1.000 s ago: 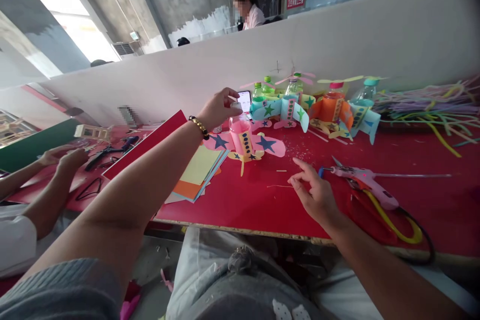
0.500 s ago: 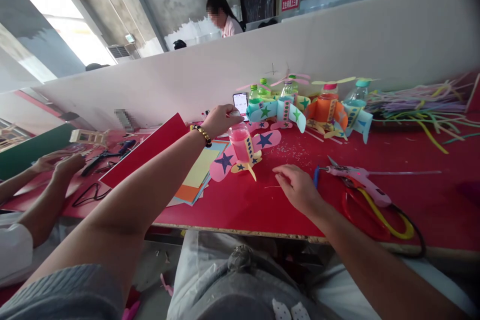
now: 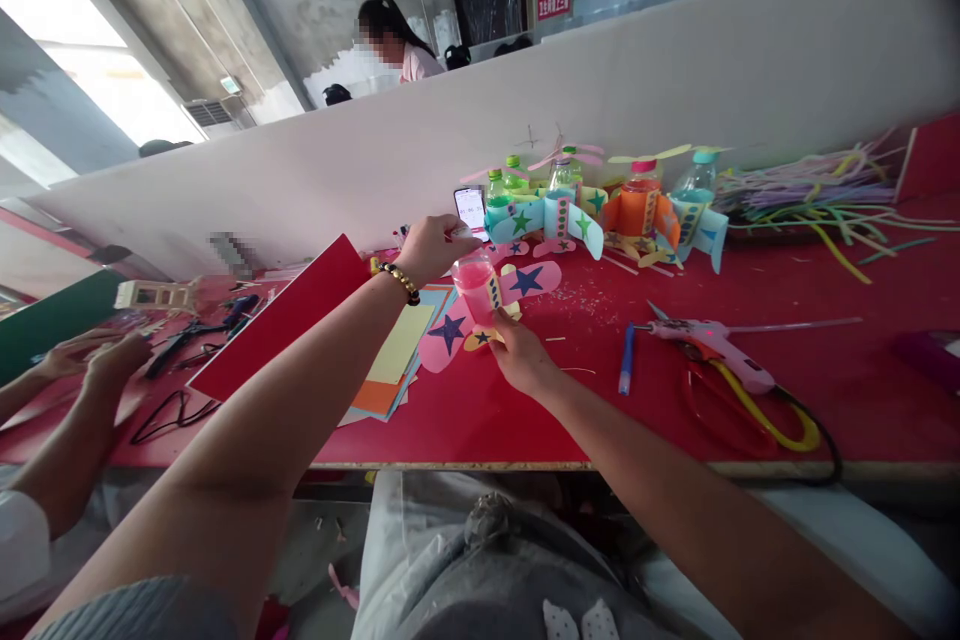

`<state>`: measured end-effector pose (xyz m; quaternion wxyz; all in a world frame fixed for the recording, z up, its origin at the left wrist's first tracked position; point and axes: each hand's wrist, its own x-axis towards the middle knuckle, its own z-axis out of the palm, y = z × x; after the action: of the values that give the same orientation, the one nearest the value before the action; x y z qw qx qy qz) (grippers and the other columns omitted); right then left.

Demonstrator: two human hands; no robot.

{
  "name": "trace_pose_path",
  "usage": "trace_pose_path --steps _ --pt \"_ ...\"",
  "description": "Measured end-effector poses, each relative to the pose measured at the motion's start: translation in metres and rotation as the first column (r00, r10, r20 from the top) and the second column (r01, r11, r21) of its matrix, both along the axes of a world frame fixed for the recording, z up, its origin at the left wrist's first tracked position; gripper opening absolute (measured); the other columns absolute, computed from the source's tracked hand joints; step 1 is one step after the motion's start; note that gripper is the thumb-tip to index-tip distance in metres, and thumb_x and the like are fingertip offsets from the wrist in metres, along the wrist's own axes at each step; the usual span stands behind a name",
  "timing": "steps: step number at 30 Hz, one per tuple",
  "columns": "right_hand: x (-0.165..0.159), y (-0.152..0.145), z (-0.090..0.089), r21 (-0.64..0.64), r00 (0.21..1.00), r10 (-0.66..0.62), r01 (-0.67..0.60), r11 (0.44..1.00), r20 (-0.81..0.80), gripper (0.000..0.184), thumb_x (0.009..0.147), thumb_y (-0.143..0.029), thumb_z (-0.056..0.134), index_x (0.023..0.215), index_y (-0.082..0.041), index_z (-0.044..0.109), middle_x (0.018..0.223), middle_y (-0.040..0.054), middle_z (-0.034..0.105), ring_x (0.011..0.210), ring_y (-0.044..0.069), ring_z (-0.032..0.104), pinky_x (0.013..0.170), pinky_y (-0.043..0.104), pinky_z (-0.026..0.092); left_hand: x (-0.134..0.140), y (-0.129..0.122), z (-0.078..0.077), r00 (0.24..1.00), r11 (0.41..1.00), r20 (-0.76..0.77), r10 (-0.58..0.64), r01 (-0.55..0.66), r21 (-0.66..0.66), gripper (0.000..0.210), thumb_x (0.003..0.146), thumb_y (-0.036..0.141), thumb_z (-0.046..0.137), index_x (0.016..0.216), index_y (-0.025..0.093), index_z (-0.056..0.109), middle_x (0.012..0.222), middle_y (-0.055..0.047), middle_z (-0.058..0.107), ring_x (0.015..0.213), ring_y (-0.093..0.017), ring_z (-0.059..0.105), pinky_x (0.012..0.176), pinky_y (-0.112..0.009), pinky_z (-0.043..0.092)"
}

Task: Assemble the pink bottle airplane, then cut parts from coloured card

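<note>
A plastic bottle dressed as a plane (image 3: 474, 292) stands over the red table in front of me, wrapped in pink paper with pink wings bearing dark blue stars. My left hand (image 3: 441, 245), with a beaded bracelet at the wrist, is closed round the bottle's top, and its fingers hide the cap. My right hand (image 3: 521, 350) grips the lower part of the same bottle near the yellow tail pieces, thumb against the dotted strip. Sheets of coloured paper (image 3: 394, 345) lie left of the bottle.
Several finished bottle planes (image 3: 564, 210) stand along the partition beside a phone (image 3: 470, 210). A pink glue gun (image 3: 709, 345), scissors (image 3: 795, 435) and a blue pen (image 3: 626, 360) lie right. A red board (image 3: 277, 315) leans left, near another person's hands (image 3: 97, 360).
My right hand has moved left from above the table and taken hold of the bottle plane's lower part. My left hand keeps its grip on the top. The view has shifted slightly.
</note>
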<state>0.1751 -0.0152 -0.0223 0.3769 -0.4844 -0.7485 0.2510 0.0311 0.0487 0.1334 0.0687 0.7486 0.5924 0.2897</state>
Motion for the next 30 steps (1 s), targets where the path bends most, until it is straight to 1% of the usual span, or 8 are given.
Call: trace_pose_path --steps 5,9,12,18,20,23,27,30 --pt "0.001 0.000 0.004 0.018 1.000 -0.009 0.009 1.000 -0.019 0.050 0.085 -0.010 0.050 0.135 -0.012 0.050 0.137 0.0172 0.056 0.129 0.028 0.051 0.104 0.040 0.044 0.000 0.001 -0.001 1.000 1.000 0.011 0.005 -0.005 0.001 0.032 0.070 0.048 0.069 0.080 0.018 0.067 0.063 0.000 0.057 0.064 -0.015 0.051 0.059 -0.027 0.037" --pt "0.007 0.001 0.008 0.026 0.998 -0.029 0.031 0.999 -0.049 0.041 0.083 -0.014 0.055 0.124 -0.014 0.061 0.122 0.0169 0.067 0.113 0.030 0.063 0.093 0.041 0.051 -0.001 0.002 -0.002 1.000 1.000 0.012 -0.001 0.001 0.007 0.033 0.069 0.048 0.070 0.082 0.018 0.068 0.065 -0.001 0.059 0.065 -0.015 0.052 0.060 -0.028 0.038" --pt "0.021 0.007 0.012 0.046 0.989 -0.093 0.099 0.994 -0.118 0.031 0.084 -0.019 0.055 0.112 -0.017 0.068 0.104 0.0125 0.074 0.095 0.028 0.070 0.083 0.039 0.055 -0.002 0.002 -0.002 1.000 1.000 -0.002 -0.001 0.001 0.014 0.033 0.069 0.048 0.070 0.082 0.017 0.068 0.067 -0.001 0.060 0.065 -0.015 0.053 0.061 -0.028 0.038" --pt "0.059 0.024 0.036 0.126 0.931 -0.223 0.267 0.955 -0.288 0.028 0.086 -0.025 0.049 0.104 -0.014 0.068 0.102 0.0129 0.072 0.091 0.024 0.067 0.082 0.039 0.053 -0.004 0.002 -0.001 1.000 1.000 -0.010 -0.011 0.011 0.027 0.027 0.071 0.044 0.069 0.077 0.018 0.067 0.063 -0.001 0.057 0.062 -0.015 0.050 0.059 -0.028 0.036" --pt "0.060 0.026 0.041 0.138 0.934 -0.198 0.247 0.959 -0.298 0.024 0.084 -0.023 0.051 0.097 -0.015 0.069 0.097 0.0117 0.072 0.087 0.024 0.066 0.080 0.039 0.053 -0.004 0.003 -0.002 1.000 0.999 -0.006 -0.022 0.022 0.040 0.026 0.071 0.043 0.069 0.076 0.018 0.066 0.061 -0.001 0.056 0.061 -0.014 0.050 0.059 -0.028 0.035" --pt "0.042 0.028 0.041 0.135 0.955 -0.090 0.133 0.982 -0.282 0.019 0.079 -0.018 0.055 0.090 -0.019 0.071 0.091 0.0078 0.072 0.081 0.022 0.066 0.076 0.036 0.054 -0.003 0.002 -0.003 0.999 0.998 -0.004 -0.046 0.047 0.050 0.025 0.071 0.042 0.069 0.074 0.017 0.066 0.060 0.000 0.056 0.060 -0.014 0.049 0.057 -0.027 0.034" --pt "0.019 0.030 0.034 0.115 0.951 0.055 -0.020 0.993 -0.303 0.025 0.072 -0.011 0.061 0.091 -0.022 0.072 0.098 0.0047 0.072 0.082 0.019 0.068 0.075 0.031 0.054 -0.005 0.005 -0.005 0.998 0.996 0.024 -0.051 0.049 0.071 0.023 0.069 0.039 0.072 0.072 0.017 0.066 0.058 0.001 0.055 0.059 -0.013 0.048 0.057 -0.026 0.034" --pt "0.031 0.037 0.031 0.092 0.923 -0.006 0.045 0.995 -0.385 0.024 0.076 -0.017 0.060 0.095 -0.023 0.072 0.101 0.0053 0.072 0.087 0.021 0.068 0.078 0.033 0.054 -0.022 0.015 -0.005 0.977 0.999 0.208 -0.049 0.049 0.002 0.025 0.066 0.039 0.076 0.069 0.016 0.065 0.057 0.001 0.055 0.056 -0.011 0.049 0.054 -0.025 0.036"
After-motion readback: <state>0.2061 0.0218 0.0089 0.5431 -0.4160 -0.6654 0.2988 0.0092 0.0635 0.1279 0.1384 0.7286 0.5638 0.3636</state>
